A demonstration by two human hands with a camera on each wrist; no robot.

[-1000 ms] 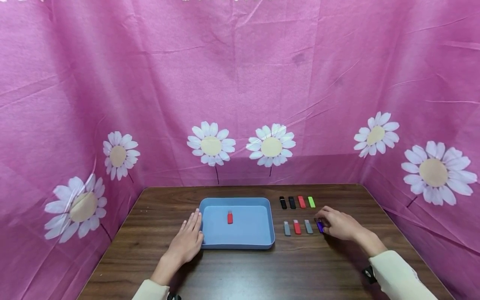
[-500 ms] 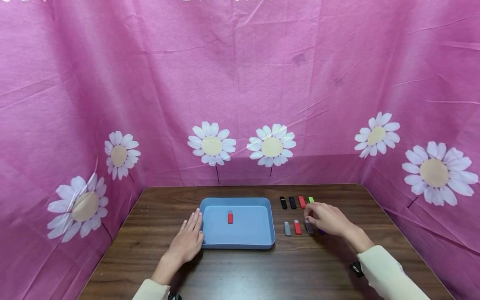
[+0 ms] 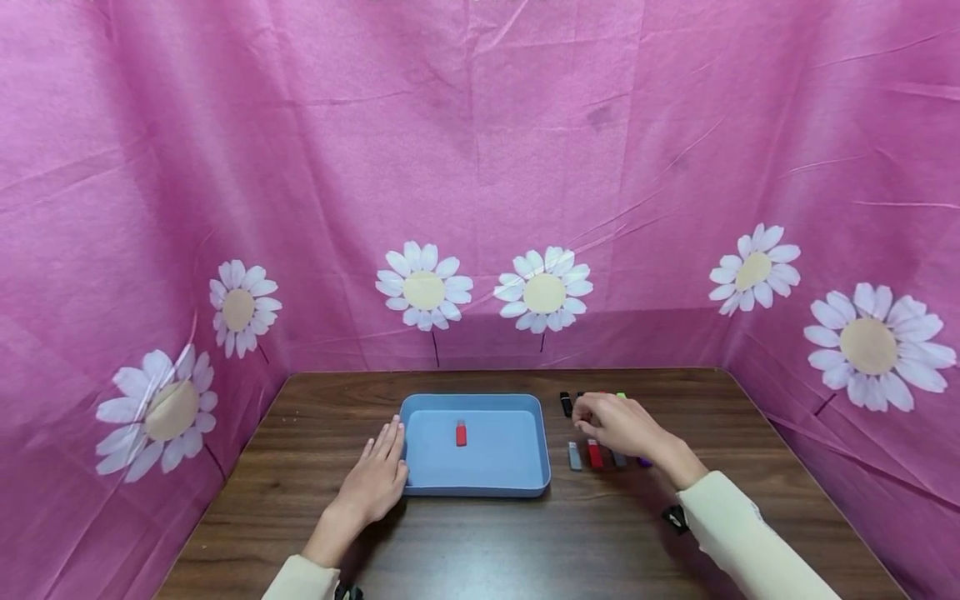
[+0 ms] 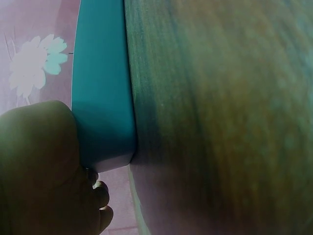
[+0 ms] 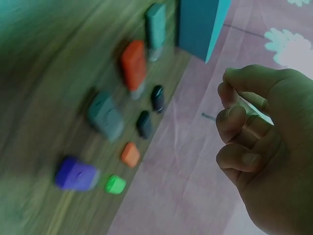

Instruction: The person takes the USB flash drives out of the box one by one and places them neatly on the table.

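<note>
My left hand [image 3: 372,475] lies with straight fingers along the left side of the blue tray [image 3: 480,490]. Inside this tray is one red USB stick [image 3: 461,434]. My right hand [image 3: 621,429] is raised over the rows of USB sticks right of the tray, its fingers curled and thumb near the fingertips; I cannot tell whether something is between them. Under and beside it lie a grey stick [image 3: 574,457], a red stick [image 3: 595,454], another grey stick [image 5: 105,115] and a purple stick [image 5: 76,174]. A black stick [image 3: 566,405] is in the back row.
Behind the right hand, partly covered in the head view, are a second black stick [image 5: 144,124], an orange-red stick [image 5: 130,154] and a green stick [image 5: 116,184]. The brown wooden table [image 3: 480,550] ends at a pink curtain [image 3: 480,167] with printed daisies.
The right hand has moved left from the purple stick, across the grey and red sticks, toward the tray. The purple stick still lies on the table. The left hand has stayed at the tray.
</note>
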